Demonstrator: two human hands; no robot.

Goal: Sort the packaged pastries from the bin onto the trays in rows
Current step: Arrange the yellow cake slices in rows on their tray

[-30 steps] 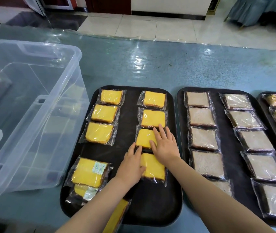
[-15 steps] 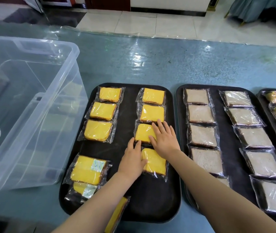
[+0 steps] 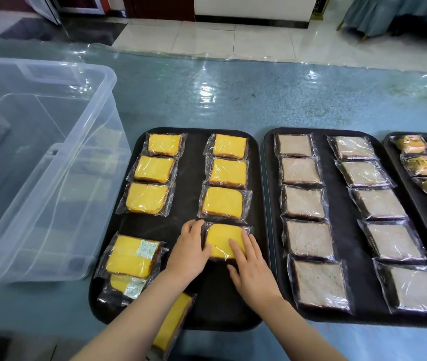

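Note:
A black tray (image 3: 194, 168) holds yellow cake slices in clear wrappers, in two rows. The fourth slice of the right row (image 3: 221, 239) lies flat between my hands. My left hand (image 3: 190, 252) touches its left edge with relaxed fingers. My right hand (image 3: 250, 269) lies flat on its right side, fingers straight. Three more wrapped slices (image 3: 133, 255) lie loosely piled at the tray's near left corner; one (image 3: 172, 321) hangs over the front edge under my left forearm. The clear plastic bin (image 3: 50, 162) stands to the left.
A second black tray (image 3: 337, 225) to the right carries two rows of brown wrapped slices. A third tray (image 3: 400, 157) with orange-yellow packets shows at the far right edge. All stand on a blue table covered with clear film; tiled floor lies beyond.
My right hand has come back from the third slice down onto the fourth one. My left hand has shifted slightly along that slice's left edge. The view has tilted down a little.

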